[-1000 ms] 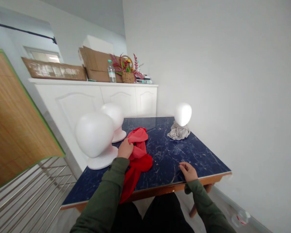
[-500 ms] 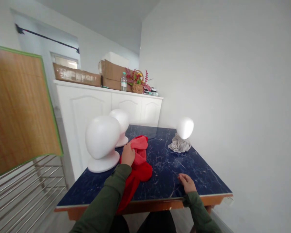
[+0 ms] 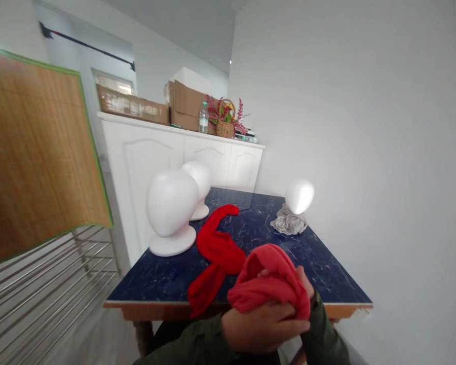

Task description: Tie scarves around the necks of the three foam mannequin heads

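Above the near edge of the dark blue table [image 3: 327, 268], both my hands hold a soft coral-red cloth [image 3: 256, 293]. It is hollow with an opening at the top; whether it is a cap or a neck warmer I cannot tell. My left hand [image 3: 264, 325] wraps round its near side, fingers closed. At the right side my right hand [image 3: 305, 284] grips it, its fingers partly hidden inside and behind. A bright red scarf [image 3: 222, 253] lies in folds to the left, one end at the near edge.
Two white mannequin heads [image 3: 172, 203] stand at the table's left. A third white head [image 3: 299, 195] at the far right has grey cloth [image 3: 289, 223] bunched round its base. Behind is a white cabinet [image 3: 148, 162]; a metal rack [image 3: 95, 258] stands left.
The coral-red cloth has come off the red scarf, moving right and nearer to me. My right hand, previously apart, now holds it too. The view has shifted slightly.
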### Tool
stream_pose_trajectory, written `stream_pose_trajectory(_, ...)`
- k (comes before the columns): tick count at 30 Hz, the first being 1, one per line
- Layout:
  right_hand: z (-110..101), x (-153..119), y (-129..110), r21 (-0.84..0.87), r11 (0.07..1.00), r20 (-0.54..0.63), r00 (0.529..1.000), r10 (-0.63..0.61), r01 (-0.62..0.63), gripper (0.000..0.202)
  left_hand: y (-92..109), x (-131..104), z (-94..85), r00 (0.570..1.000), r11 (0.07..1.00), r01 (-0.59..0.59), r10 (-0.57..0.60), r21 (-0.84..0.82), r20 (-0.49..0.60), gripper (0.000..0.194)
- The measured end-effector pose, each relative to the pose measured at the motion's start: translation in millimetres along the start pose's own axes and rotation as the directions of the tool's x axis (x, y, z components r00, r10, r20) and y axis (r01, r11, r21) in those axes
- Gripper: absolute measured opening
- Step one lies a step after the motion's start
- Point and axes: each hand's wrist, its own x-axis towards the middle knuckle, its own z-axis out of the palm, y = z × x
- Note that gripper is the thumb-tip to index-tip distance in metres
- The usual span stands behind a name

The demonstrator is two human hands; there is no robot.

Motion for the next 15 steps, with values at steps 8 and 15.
stream_pose_trajectory(8, -49.4, -70.7, 17.8, 0.619, 0.697, 0.282, 0.931, 0.231, -0.361, 0.043, -11.0, -103.6, 2.4, 0.814, 0.807, 0.569, -0.580, -0.160, -0.027, 0.043)
stream_pose_trajectory(15, -20.3, -63.1, 39.2, 0.767, 0.438, 0.509, 0.860, 0.030, -0.469, 0.028, -19.3, -108.9, 52.7, 0.739, 0.725, 0.673, -0.666, -0.144, 0.098, 0.041)
